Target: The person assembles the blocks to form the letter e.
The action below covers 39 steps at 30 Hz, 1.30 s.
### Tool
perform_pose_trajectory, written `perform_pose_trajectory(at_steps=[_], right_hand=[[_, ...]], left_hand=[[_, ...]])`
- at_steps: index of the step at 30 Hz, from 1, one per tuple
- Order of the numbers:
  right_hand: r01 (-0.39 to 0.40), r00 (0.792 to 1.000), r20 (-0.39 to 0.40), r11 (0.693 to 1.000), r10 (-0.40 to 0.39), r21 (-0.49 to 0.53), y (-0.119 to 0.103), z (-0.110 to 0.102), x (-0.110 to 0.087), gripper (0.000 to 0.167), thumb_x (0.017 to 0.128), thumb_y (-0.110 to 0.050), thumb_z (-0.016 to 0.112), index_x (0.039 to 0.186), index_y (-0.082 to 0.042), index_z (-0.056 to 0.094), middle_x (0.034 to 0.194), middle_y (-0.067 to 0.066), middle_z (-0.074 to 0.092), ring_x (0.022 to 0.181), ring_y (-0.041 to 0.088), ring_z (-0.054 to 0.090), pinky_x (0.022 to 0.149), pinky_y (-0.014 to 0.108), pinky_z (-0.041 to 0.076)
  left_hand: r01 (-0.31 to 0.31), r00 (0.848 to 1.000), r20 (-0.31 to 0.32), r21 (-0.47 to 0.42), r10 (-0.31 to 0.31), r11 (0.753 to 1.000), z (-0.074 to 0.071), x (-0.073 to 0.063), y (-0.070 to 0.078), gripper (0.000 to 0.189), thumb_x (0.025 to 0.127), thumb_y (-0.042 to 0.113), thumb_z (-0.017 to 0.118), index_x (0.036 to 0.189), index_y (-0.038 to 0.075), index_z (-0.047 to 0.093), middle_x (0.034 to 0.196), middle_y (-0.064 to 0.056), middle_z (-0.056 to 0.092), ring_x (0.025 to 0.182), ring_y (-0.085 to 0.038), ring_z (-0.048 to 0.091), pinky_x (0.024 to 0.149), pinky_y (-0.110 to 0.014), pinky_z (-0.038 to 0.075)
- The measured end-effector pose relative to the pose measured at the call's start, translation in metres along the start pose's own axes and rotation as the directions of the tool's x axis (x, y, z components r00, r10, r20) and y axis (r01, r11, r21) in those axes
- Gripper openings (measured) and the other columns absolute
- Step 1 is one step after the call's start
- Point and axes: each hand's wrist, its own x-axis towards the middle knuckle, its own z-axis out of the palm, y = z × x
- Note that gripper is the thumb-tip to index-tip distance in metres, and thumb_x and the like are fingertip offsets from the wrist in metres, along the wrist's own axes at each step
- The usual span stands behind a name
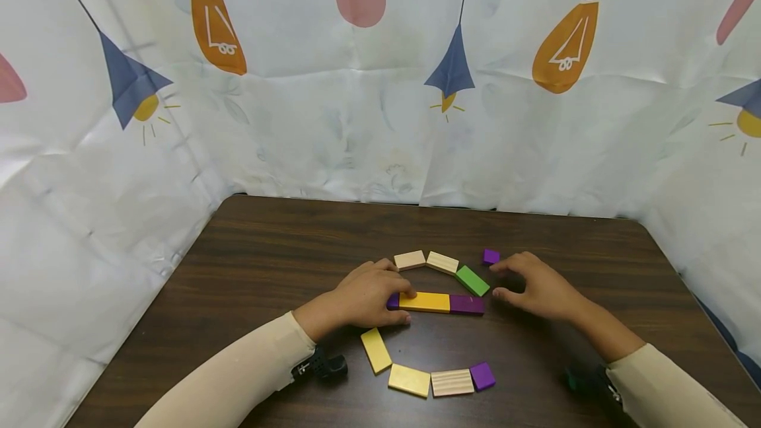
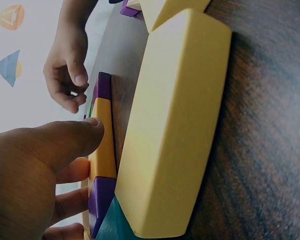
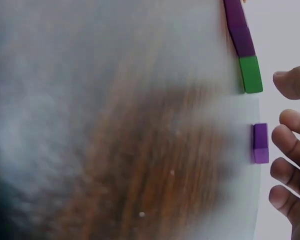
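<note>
My left hand (image 1: 371, 296) lies over the left end of a straight row of blocks. Its index fingertip touches the orange-yellow block (image 1: 436, 302), while the thumb lies in front of the row. A dark purple block (image 1: 467, 305) forms the row's right end; another purple block (image 1: 393, 301) shows beside my left fingers. My right hand (image 1: 541, 286) hovers with loosely bent fingers, holding nothing, close to a small purple block (image 1: 491, 257) and a green block (image 1: 472, 281). In the left wrist view, a teal block (image 2: 115, 225) shows beside a pale yellow block (image 2: 165, 130); my left hand hides it from the head view.
Behind the row, two bare wood blocks (image 1: 442, 263) curve toward the green one. In front, pale yellow blocks (image 1: 409, 380), a striped wood block (image 1: 452, 382) and a purple block (image 1: 482, 376) form a lower curve. A printed white curtain (image 1: 357, 137) surrounds the dark wooden table (image 1: 267, 236).
</note>
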Motion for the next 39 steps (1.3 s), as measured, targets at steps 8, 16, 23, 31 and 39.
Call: perform_pose_trajectory(at_steps=[8, 16, 23, 31, 39], right_hand=[[-0.047, 0.999, -0.019, 0.999, 0.047, -0.018, 0.011, -0.001, 0.011, 0.041, 0.092, -0.03, 0.079, 0.126, -0.01, 0.07, 0.12, 0.005, 0.067, 0.115, 0.03, 0.058, 0.095, 0.055, 0.049], [-0.077, 0.997, -0.026, 0.997, 0.076, -0.029, 0.016, -0.001, 0.019, 0.041, 0.093, -0.027, 0.078, 0.129, -0.009, 0.068, 0.124, 0.009, 0.065, 0.121, 0.035, 0.054, 0.097, 0.058, 0.047], [-0.095, 0.995, -0.02, 0.994, 0.094, -0.045, 0.019, -0.001, 0.025, 0.044, 0.093, -0.03, 0.077, 0.131, -0.009, 0.067, 0.127, 0.012, 0.064, 0.124, 0.04, 0.051, 0.097, 0.061, 0.045], [-0.128, 0.992, 0.0, 0.99, 0.129, -0.066, 0.02, -0.001, 0.03, 0.047, 0.093, -0.033, 0.077, 0.132, -0.009, 0.067, 0.129, 0.014, 0.064, 0.125, 0.04, 0.051, 0.098, 0.061, 0.045], [-0.135, 0.991, 0.008, 0.988, 0.136, -0.071, 0.022, 0.0, 0.035, 0.044, 0.094, -0.03, 0.076, 0.132, -0.009, 0.067, 0.129, 0.015, 0.064, 0.126, 0.042, 0.051, 0.099, 0.062, 0.044]], left_hand=[[0.004, 1.0, 0.001, 0.006, -0.004, 1.0, 0.0, 0.001, 0.0, 0.036, 0.092, 0.053, 0.072, 0.12, 0.031, 0.073, 0.116, 0.017, 0.07, 0.123, -0.018, 0.05, 0.094, -0.04, 0.046], [0.004, 1.0, 0.003, 0.009, -0.004, 1.0, 0.002, 0.001, -0.001, 0.036, 0.092, 0.054, 0.072, 0.121, 0.032, 0.073, 0.117, 0.018, 0.069, 0.125, -0.018, 0.05, 0.096, -0.042, 0.045], [-0.001, 1.0, -0.005, 0.014, 0.001, 1.0, 0.002, 0.001, -0.001, 0.036, 0.092, 0.054, 0.072, 0.121, 0.032, 0.073, 0.117, 0.018, 0.07, 0.124, -0.019, 0.05, 0.095, -0.04, 0.046], [0.002, 1.0, 0.001, 0.011, -0.002, 1.0, 0.001, 0.001, 0.0, 0.037, 0.092, 0.054, 0.072, 0.121, 0.031, 0.073, 0.117, 0.017, 0.07, 0.124, -0.019, 0.05, 0.095, -0.04, 0.046], [0.0, 1.0, -0.004, 0.02, 0.0, 1.0, 0.002, 0.002, -0.001, 0.036, 0.091, 0.054, 0.072, 0.119, 0.031, 0.074, 0.115, 0.018, 0.07, 0.124, -0.019, 0.05, 0.093, -0.039, 0.046]])
